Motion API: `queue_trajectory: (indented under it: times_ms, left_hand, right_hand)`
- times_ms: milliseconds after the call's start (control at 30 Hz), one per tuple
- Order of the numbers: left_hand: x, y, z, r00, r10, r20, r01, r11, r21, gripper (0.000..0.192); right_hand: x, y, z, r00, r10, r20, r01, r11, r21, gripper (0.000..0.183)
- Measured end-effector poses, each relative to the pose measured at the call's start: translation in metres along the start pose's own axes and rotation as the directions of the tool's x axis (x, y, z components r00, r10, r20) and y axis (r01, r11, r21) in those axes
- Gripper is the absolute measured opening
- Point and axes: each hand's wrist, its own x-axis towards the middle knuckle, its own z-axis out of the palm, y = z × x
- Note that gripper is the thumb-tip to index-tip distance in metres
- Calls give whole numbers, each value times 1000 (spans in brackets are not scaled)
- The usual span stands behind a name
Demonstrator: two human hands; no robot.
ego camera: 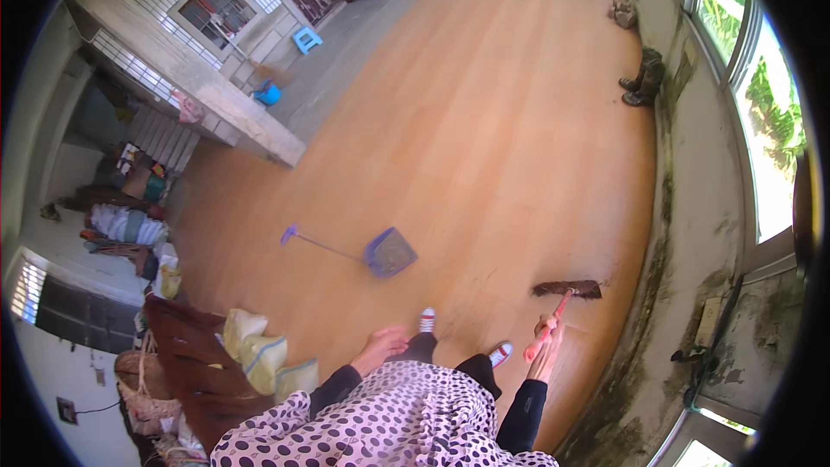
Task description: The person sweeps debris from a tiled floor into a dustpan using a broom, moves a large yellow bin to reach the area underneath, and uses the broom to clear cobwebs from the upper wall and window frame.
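My right hand point(546, 337) grips the pink handle of a broom point(567, 290), whose wide dark bristle head rests on the wood-look floor point(467, 143) near the right wall. Slightly blurred, my left hand point(384, 345) hangs in front of my body above the floor, its fingers loosely extended and holding nothing. Ahead and to the left of my feet lies a long-handled purple dustpan point(391, 253) with greyish debris in its pan; its thin handle points left. Some dark dust shows on the floor around the broom head.
A mouldy wall point(687, 233) runs along the right, with dark boots point(643, 81) at its foot. Pale yellow sacks point(264, 353) stand at lower left beside a brown cover point(188, 350). A concrete pillar point(214, 84), blue bucket point(267, 93) and blue stool point(307, 39) are farther off.
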Motion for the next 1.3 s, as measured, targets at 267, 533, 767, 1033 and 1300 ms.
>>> queue_trajectory:
  times_ms: [267, 533, 767, 1033, 1300]
  left_hand:
    - [77, 15, -111, 987, -10, -159, -8, 994, -111, 35]
    - [208, 89, -288, 965, 96, -246, -88, 995, 41, 92]
    - [243, 171, -332, 976, 189, -111, -107, 853, 510, 85]
    - [258, 163, -362, 967, -221, 123, 38, 608, 793, 60]
    - [236, 155, -387, 984, -154, -93, 176, 720, 672, 64]
  right_hand:
    - [-57, -24, -65, 904, 26, -426, -355, 601, -716, 19]
    - [-147, 100, -123, 715, -667, -210, -138, 161, -977, 22]
    - [-203, 201, -142, 610, -702, -368, -290, 235, -928, 20]
    - [-258, 269, -200, 509, -467, -723, -326, 673, -664, 9]
    - [-227, 308, -295, 750, -334, -571, -58, 827, -560, 6]
